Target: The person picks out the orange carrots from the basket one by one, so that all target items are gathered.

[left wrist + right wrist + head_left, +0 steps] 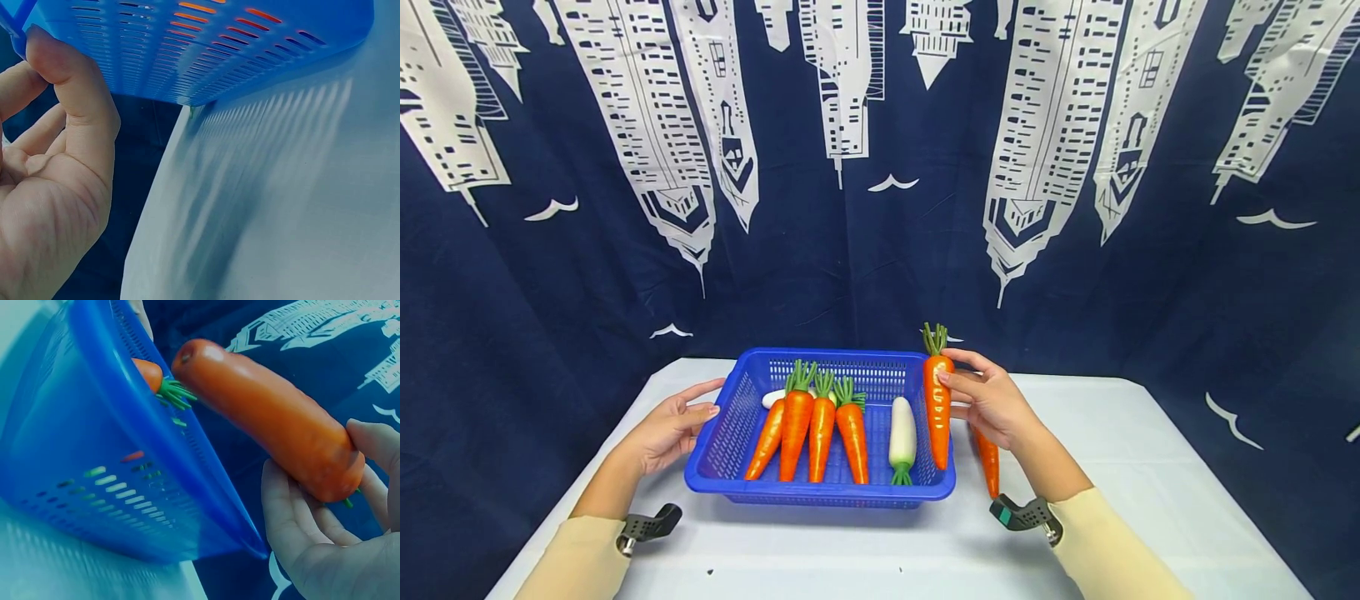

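Observation:
A blue plastic basket [820, 492] stands at the middle of the white table. My left hand [672, 429] holds its left rim, thumb and forefinger meeting at the edge in the left wrist view. Over the basket's right rim, my right hand [988, 400] pinches an orange carrot [938, 417] near its leafy top, tip pointing down. Several carrots [796, 433] lie side by side in the left half of the basket, green tops toward the far wall. A white radish [902, 429] lies in the right half, leaves toward me. Another white radish [771, 399] is mostly hidden behind the carrots.
Another carrot [990, 467] lies on the table right of the basket, partly hidden by my right hand. Behind the white table [1120, 467] hangs a navy cloth [910, 258] printed with white buildings. Two small dark specks show near the table's front.

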Demonstrator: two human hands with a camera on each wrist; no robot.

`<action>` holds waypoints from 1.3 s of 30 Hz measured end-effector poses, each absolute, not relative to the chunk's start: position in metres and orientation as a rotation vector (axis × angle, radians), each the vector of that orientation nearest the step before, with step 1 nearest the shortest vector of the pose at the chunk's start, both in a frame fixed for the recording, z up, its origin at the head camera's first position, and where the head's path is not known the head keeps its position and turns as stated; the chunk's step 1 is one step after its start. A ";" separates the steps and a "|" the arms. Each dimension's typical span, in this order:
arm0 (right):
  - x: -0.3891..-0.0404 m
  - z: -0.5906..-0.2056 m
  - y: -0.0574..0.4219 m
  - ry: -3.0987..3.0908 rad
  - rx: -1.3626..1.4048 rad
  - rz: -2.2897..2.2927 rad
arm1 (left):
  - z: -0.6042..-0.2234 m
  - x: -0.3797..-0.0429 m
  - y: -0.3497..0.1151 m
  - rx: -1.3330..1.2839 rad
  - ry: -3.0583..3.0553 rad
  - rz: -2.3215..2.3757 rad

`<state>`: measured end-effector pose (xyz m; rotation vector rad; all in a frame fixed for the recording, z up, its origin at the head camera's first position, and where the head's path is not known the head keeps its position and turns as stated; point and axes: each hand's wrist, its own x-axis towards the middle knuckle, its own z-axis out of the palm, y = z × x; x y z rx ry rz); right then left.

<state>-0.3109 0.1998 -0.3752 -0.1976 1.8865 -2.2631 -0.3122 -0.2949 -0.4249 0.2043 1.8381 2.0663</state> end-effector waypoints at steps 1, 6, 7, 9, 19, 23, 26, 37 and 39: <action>-0.311 -0.376 0.202 1.891 -0.192 -2.264 | -0.425 -0.312 -0.295 0.203 1.836 2.067; -0.309 -0.377 0.214 1.921 -0.224 -2.248 | -0.425 -0.313 -0.295 0.207 1.837 2.068; -0.308 -0.377 0.216 1.932 -0.224 -2.238 | -0.425 -0.312 -0.295 0.206 1.837 2.069; -0.308 -0.377 0.220 1.957 -0.209 -2.223 | -0.425 -0.312 -0.294 0.206 1.837 2.070; -0.308 -0.381 0.240 2.055 -0.147 -2.170 | -0.427 -0.312 -0.295 0.208 1.830 2.080; -0.307 -0.382 0.249 2.049 -0.152 -2.173 | -0.426 -0.312 -0.295 0.206 1.838 2.073; -0.306 -0.383 0.255 2.051 -0.148 -2.167 | -0.425 -0.311 -0.294 0.207 1.843 2.071; -0.302 -0.387 0.275 2.092 -0.118 -2.094 | -0.424 -0.310 -0.294 0.206 1.836 2.072; -0.302 -0.389 0.279 2.088 -0.119 -2.092 | -0.423 -0.310 -0.294 0.202 1.836 2.072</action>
